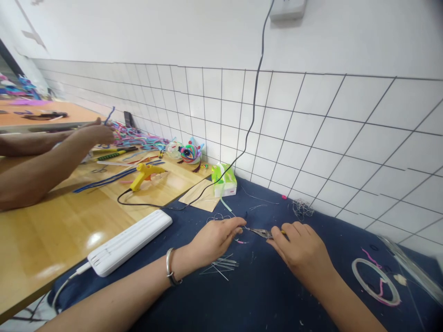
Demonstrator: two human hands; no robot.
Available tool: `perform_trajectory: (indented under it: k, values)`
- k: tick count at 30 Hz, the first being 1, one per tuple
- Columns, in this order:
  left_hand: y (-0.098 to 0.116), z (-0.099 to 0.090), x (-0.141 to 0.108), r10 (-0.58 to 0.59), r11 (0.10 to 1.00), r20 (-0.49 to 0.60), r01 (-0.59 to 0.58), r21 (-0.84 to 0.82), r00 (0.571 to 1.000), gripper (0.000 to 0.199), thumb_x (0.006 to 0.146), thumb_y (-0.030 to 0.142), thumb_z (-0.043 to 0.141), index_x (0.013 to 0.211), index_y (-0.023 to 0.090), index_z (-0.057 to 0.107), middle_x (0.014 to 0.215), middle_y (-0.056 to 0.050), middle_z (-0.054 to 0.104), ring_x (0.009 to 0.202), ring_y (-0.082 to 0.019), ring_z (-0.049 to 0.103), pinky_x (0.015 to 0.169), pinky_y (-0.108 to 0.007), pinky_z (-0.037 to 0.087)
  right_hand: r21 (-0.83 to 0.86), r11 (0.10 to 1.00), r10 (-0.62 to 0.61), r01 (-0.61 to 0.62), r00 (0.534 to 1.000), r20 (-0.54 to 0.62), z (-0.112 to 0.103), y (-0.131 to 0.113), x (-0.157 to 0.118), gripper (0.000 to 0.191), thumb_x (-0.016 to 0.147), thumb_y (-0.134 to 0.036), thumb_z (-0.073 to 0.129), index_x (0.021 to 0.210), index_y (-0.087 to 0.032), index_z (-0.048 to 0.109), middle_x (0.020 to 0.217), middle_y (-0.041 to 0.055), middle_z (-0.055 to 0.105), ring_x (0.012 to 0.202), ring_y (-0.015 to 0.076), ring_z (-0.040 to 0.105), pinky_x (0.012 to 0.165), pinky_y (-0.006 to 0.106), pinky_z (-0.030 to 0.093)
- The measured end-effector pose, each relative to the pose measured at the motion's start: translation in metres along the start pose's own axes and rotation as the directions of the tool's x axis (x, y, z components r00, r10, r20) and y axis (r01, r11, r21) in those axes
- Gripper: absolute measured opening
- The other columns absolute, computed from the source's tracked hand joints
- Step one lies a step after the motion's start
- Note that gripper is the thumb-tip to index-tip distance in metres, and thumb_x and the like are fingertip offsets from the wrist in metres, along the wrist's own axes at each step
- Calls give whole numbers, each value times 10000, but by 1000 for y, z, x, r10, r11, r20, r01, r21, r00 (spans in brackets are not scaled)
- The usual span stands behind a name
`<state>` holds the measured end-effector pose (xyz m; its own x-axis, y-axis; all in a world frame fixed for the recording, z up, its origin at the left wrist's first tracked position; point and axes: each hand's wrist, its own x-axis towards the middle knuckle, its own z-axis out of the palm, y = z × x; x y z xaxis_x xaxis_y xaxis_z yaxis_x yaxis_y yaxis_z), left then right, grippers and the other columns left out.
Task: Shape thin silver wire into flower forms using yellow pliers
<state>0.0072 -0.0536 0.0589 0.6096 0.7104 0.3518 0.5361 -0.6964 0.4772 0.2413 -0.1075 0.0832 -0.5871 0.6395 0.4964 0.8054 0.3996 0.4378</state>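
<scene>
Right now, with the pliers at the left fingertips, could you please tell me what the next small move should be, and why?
Perhaps hold the left hand steady and turn the pliers slightly with the right hand: their tips sit by the thin wire pinched in the left hand, so a small twist seems the easiest step from there.

We face a white wall (155, 27), plain above and gridded with dark-lined square tiles (237, 108) below, a white socket box (287, 11) mounted high. Before us stretches a dark blue tabletop (270, 299); at left, a glossy wooden table (51, 244) reflects light, an orange table (81, 113) beyond.
</scene>
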Motion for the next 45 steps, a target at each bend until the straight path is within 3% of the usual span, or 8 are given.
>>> perform_trajectory:
  k: [14, 20, 24, 29, 32, 36, 38, 45]
  values:
    - [-6, -5, 1, 152, 865, 61, -162, 475, 987, 189, 874, 157, 374, 900, 183, 559, 695, -9, 578, 628, -133, 530, 611, -280, 365, 31, 997, -69, 68, 997, 30, 8, 2, 0, 193, 857, -303, 482, 956, -176, 588, 706, 43, 512, 673, 152, 401, 625, 311, 253]
    - [1, -15, 3, 187, 838, 1, -161, 522, 982, 174, 867, 181, 412, 783, 182, 565, 815, -33, 569, 726, -154, 502, 666, -321, 329, 39, 998, -61, 59, 996, 57, 10, 2, 1, 194, 857, -303, 484, 959, -176, 589, 733, 54, 526, 692, 156, 417, 637, 307, 255]
    - [-1, -18, 2, 178, 873, 5, -160, 460, 984, 120, 843, 164, 443, 792, 174, 551, 870, -41, 571, 780, -162, 515, 723, -314, 363, 90, 996, -1, -7, 996, 88, 9, 2, 6, 211, 841, -318, 507, 959, -165, 591, 759, 64, 536, 730, 164, 444, 666, 298, 279]
    - [-9, -19, -1, 60, 911, 72, -84, 405, 996, 106, 822, 127, 433, 799, 174, 525, 724, -22, 541, 628, -136, 510, 535, -226, 353, 310, 918, 182, -246, 958, 222, 3, 6, 14, 244, 835, -378, 493, 917, -173, 596, 794, 64, 545, 776, 172, 480, 703, 297, 335]
    - [-12, -19, -1, 60, 935, 57, -76, 346, 997, 113, 822, 133, 436, 774, 172, 530, 726, -24, 540, 644, -134, 522, 545, -219, 357, 537, 641, 363, -549, 833, 418, -10, -2, 15, 306, 825, -458, 466, 909, -190, 587, 807, 49, 555, 761, 168, 503, 669, 293, 370]
    - [-16, -18, 0, 47, 969, 13, -49, 244, 999, 148, 857, 223, 430, 775, 180, 546, 733, -17, 547, 647, -134, 534, 566, -221, 368, 623, -263, 272, -737, 563, 781, -29, -43, 10, 421, 847, -540, 352, 925, -174, 544, 781, 33, 546, 627, 117, 512, 554, 249, 392]
    - [-17, -16, 0, 30, 981, -11, -28, 194, 999, 150, 859, 243, 434, 792, 184, 554, 747, -14, 550, 669, -132, 545, 591, -219, 380, 503, -548, 168, -668, 501, 849, -34, -69, 7, 429, 829, -564, 378, 913, -170, 525, 763, 25, 542, 603, 108, 513, 544, 247, 401]
    - [-9, -11, -3, 25, 998, -33, -23, 67, 999, 139, 859, 229, 434, 827, 194, 565, 769, -5, 553, 722, -122, 559, 661, -210, 403, 331, -819, 121, -468, 424, 898, -26, -120, -3, 460, 803, -611, 396, 859, -168, 508, 707, 12, 545, 567, 104, 517, 523, 245, 406]
